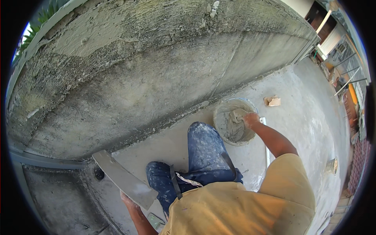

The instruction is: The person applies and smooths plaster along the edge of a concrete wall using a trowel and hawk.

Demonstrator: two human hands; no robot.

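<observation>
In my left hand [128, 200], low on the left, is a long flat plastering blade [124, 179] smeared with grey mortar. The blade slants up and left from my grip toward the foot of the wall, and it hides most of my fingers. My right arm reaches forward to a round bucket [216, 124]. Wet grey mortar [232, 127] fills much of its inside. Over the mortar, my right hand [251, 118] is closed at the bucket's right side. A mortar-coated lump lies at my fingers, and whatever I grip is covered.
A rough concrete wall [149, 90] runs along the front, with a fresh patch at upper left. Beside the bucket are a pale straight bar [267, 147] and a small brown-white piece [272, 101]. A small container [331, 166] lies farther right. My knees are between bucket and blade.
</observation>
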